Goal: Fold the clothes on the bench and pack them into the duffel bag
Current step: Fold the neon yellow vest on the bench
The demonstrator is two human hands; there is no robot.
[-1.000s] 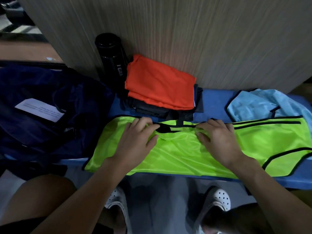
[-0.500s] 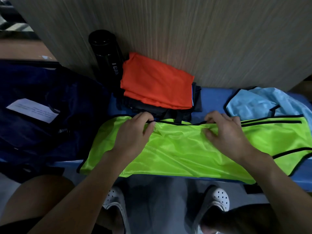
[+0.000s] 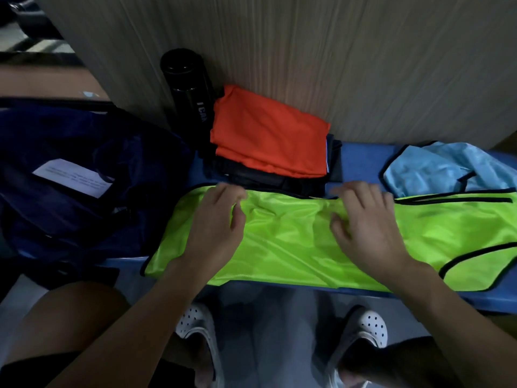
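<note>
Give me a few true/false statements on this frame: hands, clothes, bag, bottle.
1. The left hand and right hand both rest on the neon-green mesh bib with black trim. True.
2. The folded orange garment lies inside the navy duffel bag. False: it sits on a dark folded stack on the blue bench, beside the bag.
3. The black cylindrical bottle stands upright against the wood-grain wall. True.
4. The light-blue garment is folded on the stack. False: it lies crumpled at the bench's right end, behind the bib.
</note>
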